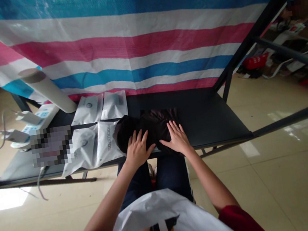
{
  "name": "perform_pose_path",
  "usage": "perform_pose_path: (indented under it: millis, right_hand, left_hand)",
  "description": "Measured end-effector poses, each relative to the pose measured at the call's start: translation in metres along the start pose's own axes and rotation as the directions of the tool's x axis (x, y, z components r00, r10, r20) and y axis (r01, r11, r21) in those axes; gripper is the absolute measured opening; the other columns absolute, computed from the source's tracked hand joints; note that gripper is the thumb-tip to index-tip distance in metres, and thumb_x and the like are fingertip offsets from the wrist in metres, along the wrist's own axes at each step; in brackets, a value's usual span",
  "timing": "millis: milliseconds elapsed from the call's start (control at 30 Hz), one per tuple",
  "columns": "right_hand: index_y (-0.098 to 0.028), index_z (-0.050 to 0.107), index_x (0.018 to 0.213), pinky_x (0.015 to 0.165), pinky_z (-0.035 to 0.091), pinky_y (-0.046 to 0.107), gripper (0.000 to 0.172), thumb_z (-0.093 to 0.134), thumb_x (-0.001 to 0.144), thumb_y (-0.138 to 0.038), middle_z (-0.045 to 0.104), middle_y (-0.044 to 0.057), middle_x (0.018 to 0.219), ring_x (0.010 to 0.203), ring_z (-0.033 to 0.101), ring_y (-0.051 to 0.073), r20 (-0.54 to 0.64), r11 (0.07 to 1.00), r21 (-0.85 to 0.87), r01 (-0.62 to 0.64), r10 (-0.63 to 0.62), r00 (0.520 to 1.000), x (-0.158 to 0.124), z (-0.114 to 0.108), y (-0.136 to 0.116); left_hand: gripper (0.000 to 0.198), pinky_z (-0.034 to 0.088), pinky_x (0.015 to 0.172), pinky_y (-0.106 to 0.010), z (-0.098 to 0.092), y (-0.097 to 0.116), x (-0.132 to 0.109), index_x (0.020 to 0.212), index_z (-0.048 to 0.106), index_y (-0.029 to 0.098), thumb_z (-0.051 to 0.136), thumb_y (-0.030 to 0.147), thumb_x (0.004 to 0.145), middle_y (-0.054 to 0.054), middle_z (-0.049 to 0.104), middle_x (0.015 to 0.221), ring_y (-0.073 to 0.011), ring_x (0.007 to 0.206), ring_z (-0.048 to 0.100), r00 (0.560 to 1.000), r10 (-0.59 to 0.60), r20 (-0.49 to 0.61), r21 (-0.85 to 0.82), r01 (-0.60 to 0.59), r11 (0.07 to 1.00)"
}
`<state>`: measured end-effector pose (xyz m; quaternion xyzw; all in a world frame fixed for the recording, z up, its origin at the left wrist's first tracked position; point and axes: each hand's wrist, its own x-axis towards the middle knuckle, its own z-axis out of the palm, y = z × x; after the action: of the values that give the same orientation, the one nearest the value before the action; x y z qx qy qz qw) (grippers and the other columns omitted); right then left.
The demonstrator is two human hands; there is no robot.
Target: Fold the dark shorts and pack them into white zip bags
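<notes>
A black cloth item (151, 125) lies on the black table near its front edge. Its left end is rounded like a cap, while the right part spreads flat; I cannot tell its exact kind. My left hand (138, 150) rests on the rounded end, fingers spread. On the flatter right part lies my right hand (178, 138), also with its fingers apart. Neither hand grips anything. Just left of the cloth is a whitish pouch with printed letters (107, 144), partly covered by the rounded end.
More whitish pouches (82, 148) lie to the left, with two behind (88, 109). A pale cylinder (53, 93) stands beside a power strip (40, 122) with plugged-in chargers. A blurred-out flat object (52, 145) lies nearby. Striped sheeting (132, 45) hangs behind the table (211, 119).
</notes>
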<state>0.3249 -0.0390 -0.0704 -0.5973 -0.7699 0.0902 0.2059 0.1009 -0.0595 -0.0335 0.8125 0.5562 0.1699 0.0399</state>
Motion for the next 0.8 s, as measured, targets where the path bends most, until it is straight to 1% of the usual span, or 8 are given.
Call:
perform_pose_path:
  millis: [100, 167, 300, 433, 533, 633, 700, 800]
  right_hand:
    - [-0.010, 0.034, 0.150, 0.120, 0.015, 0.055, 0.091, 0.059, 0.081, -0.064, 0.032, 0.021, 0.156, 0.147, 0.024, 0.034, 0.013, 0.999, 0.027, 0.020, -0.020, 1.000, 0.001, -0.005, 0.004]
    - [-0.012, 0.038, 0.148, 0.120, 0.018, 0.053, 0.084, 0.059, 0.083, -0.061, 0.037, 0.019, 0.154, 0.146, 0.027, 0.032, 0.010, 0.994, 0.097, 0.043, -0.044, 0.999, 0.002, -0.009, 0.008]
    - [-0.020, 0.052, 0.138, 0.115, 0.033, 0.047, 0.054, 0.052, 0.091, -0.049, 0.053, 0.012, 0.142, 0.140, 0.040, 0.027, -0.123, 0.963, 0.271, 0.006, 0.029, 0.992, -0.003, -0.019, 0.021]
    - [-0.020, 0.059, 0.126, 0.111, 0.039, 0.046, 0.045, 0.050, 0.092, -0.047, 0.059, 0.013, 0.133, 0.132, 0.048, 0.028, -0.224, 0.950, 0.303, -0.070, 0.142, 0.964, -0.015, -0.021, 0.034]
    - [-0.019, 0.061, 0.122, 0.110, 0.040, 0.046, 0.042, 0.050, 0.092, -0.047, 0.062, 0.013, 0.129, 0.129, 0.050, 0.028, -0.228, 0.957, 0.277, -0.081, 0.147, 0.962, -0.021, -0.019, 0.038]
    - [-0.019, 0.063, 0.120, 0.110, 0.038, 0.047, 0.040, 0.050, 0.092, -0.045, 0.062, 0.012, 0.129, 0.130, 0.050, 0.029, -0.218, 0.967, 0.240, -0.086, 0.140, 0.966, -0.022, -0.015, 0.036]
    - [-0.020, 0.063, 0.120, 0.110, 0.037, 0.048, 0.039, 0.050, 0.092, -0.044, 0.062, 0.012, 0.129, 0.130, 0.049, 0.029, -0.213, 0.969, 0.228, -0.093, 0.143, 0.966, -0.020, -0.014, 0.034]
    - [-0.020, 0.063, 0.120, 0.110, 0.037, 0.048, 0.040, 0.051, 0.092, -0.044, 0.062, 0.012, 0.130, 0.130, 0.049, 0.029, -0.217, 0.967, 0.234, -0.099, 0.151, 0.964, -0.019, -0.016, 0.034]
  left_hand:
    - [0.063, 0.031, 0.111, -0.056, 0.017, -0.004, -0.006, 0.145, 0.042, 0.021, 0.051, 0.052, 0.091, -0.015, 0.039, 0.153, -0.0402, 0.143, 0.030, 1.000, 0.011, 0.015, -0.006, -0.011, 1.000]
    - [0.064, 0.031, 0.112, -0.056, 0.016, -0.007, -0.009, 0.146, 0.042, 0.021, 0.051, 0.052, 0.091, -0.014, 0.038, 0.154, -0.0397, 0.143, 0.030, 1.000, 0.022, 0.019, -0.027, -0.021, 0.999]
    - [0.061, 0.027, 0.115, -0.054, -0.012, -0.009, -0.011, 0.143, 0.045, 0.019, 0.051, 0.050, 0.091, -0.015, 0.047, 0.147, -0.0369, 0.144, 0.028, 0.997, -0.034, -0.072, -0.039, 0.031, 0.999]
    - [0.063, 0.023, 0.113, -0.061, -0.044, -0.019, -0.017, 0.144, 0.043, 0.019, 0.053, 0.049, 0.089, -0.017, 0.042, 0.148, -0.0420, 0.145, 0.022, 0.925, -0.266, -0.270, 0.024, 0.282, 0.959]
    - [0.060, 0.030, 0.107, -0.063, -0.052, -0.032, -0.020, 0.139, 0.048, 0.017, 0.052, 0.050, 0.089, -0.019, 0.051, 0.139, -0.0445, 0.138, 0.032, 0.918, -0.329, -0.222, 0.056, 0.349, 0.935]
    - [0.054, 0.036, 0.104, -0.061, -0.048, -0.031, -0.014, 0.132, 0.056, 0.016, 0.052, 0.049, 0.089, -0.019, 0.061, 0.128, -0.0421, 0.131, 0.043, 0.942, -0.315, -0.114, 0.015, 0.318, 0.948]
    - [0.056, 0.040, 0.104, -0.057, -0.045, -0.020, -0.006, 0.134, 0.054, 0.016, 0.053, 0.049, 0.089, -0.018, 0.060, 0.129, -0.0385, 0.127, 0.049, 0.964, -0.262, -0.053, -0.104, 0.255, 0.961]
    - [0.068, 0.045, 0.105, -0.046, -0.045, 0.008, 0.008, 0.149, 0.035, 0.021, 0.055, 0.046, 0.089, -0.014, 0.052, 0.142, -0.0304, 0.131, 0.050, 0.998, 0.033, 0.050, -0.430, -0.009, 0.903]
